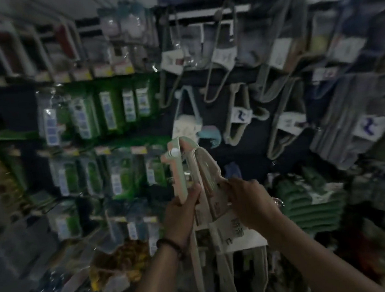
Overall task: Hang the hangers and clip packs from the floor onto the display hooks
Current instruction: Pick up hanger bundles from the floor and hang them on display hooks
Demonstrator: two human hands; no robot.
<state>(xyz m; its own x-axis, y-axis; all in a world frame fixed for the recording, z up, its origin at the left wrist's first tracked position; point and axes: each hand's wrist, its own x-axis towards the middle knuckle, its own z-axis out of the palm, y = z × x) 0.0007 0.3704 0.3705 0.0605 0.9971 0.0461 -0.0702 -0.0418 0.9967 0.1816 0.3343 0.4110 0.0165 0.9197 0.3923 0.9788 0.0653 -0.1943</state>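
Green packets [110,111] hang in blurred rows toward nine o'clock, with yellow price tags [103,71] along the shelf edge above them. A stack of green cloths [294,213] sits at four o'clock, and a bag of something yellow [124,258] at seven.

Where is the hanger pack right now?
Head view, lower centre: the hanger pack is gripped by left hand and right hand, below the hung hangers.

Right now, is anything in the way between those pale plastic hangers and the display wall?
Nothing visible blocks the gap: the left hand and right hand hold the pale plastic hanger bundle in open air before the display wall. The places straight ahead carry grey hanger packs, and blur hides any free hook.
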